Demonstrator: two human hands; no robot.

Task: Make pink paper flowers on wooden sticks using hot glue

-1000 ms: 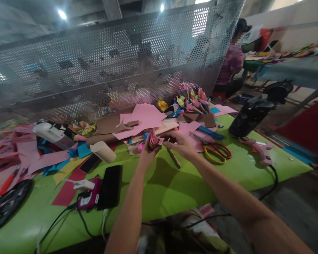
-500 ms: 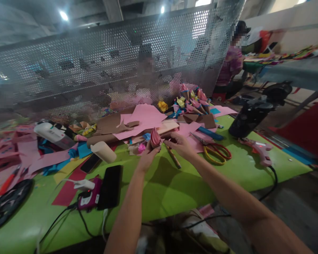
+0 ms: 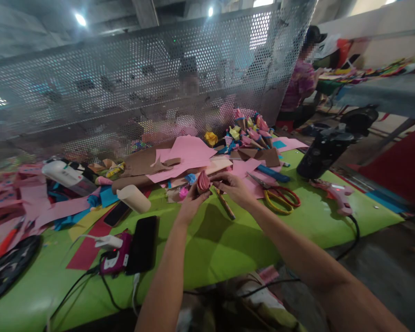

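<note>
A small pleated pink paper piece stands between my two hands over the green table. My left hand pinches its lower left side with closed fingers. My right hand curls its fingers against the piece's right side, thumb and fingertips touching it. A thin brown stick lies on the table just under my right hand. Pink paper sheets lie right behind the piece.
Yellow-and-red scissors and a pink glue gun lie to the right, beside a black machine. A paper cone, two dark phones and cables sit to the left. A perforated metal screen backs the table; a person sits beyond.
The pleated piece has turned slightly upright between my fingers and my hands have shifted a little; the view has drifted slightly.
</note>
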